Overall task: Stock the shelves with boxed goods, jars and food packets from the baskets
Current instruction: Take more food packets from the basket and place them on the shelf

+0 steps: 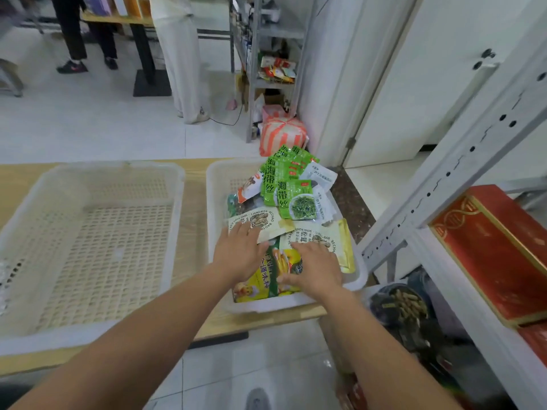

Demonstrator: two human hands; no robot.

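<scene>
On the pale wooden counter (pixel 195 208) we have two white translucent plastic lattice baskets side by side. Through the perforated floor of the left-hand basket (pixel 88 168) the wood shows. The right-hand basket (pixel 215 202) holds the food packets. At its far end a heap of bright green seaweed packets (pixel 282 187) leans over the rim, with a few white printed sachets (pixel 322 174) beside them and an orange-and-white packet (pixel 251 186) tucked at their left. Nearer us lie two cream mushroom packets with round printed labels, one to the left (pixel 266 224) and one to the right (pixel 328 236). A yellow-and-green seasoning packet (pixel 263 284) lies under them at the near wall. Our left hand (pixel 239 253) lies flat on the left cream packet, fingers straight and spread, gripping nothing. Our right hand (pixel 316 267) rests the same way, fingertips on the right cream packet and palm over the yellow one. To the right stands pale grey metal shelving (pixel 444 179), which carries a long red box with gold edging (pixel 497 250).
</scene>
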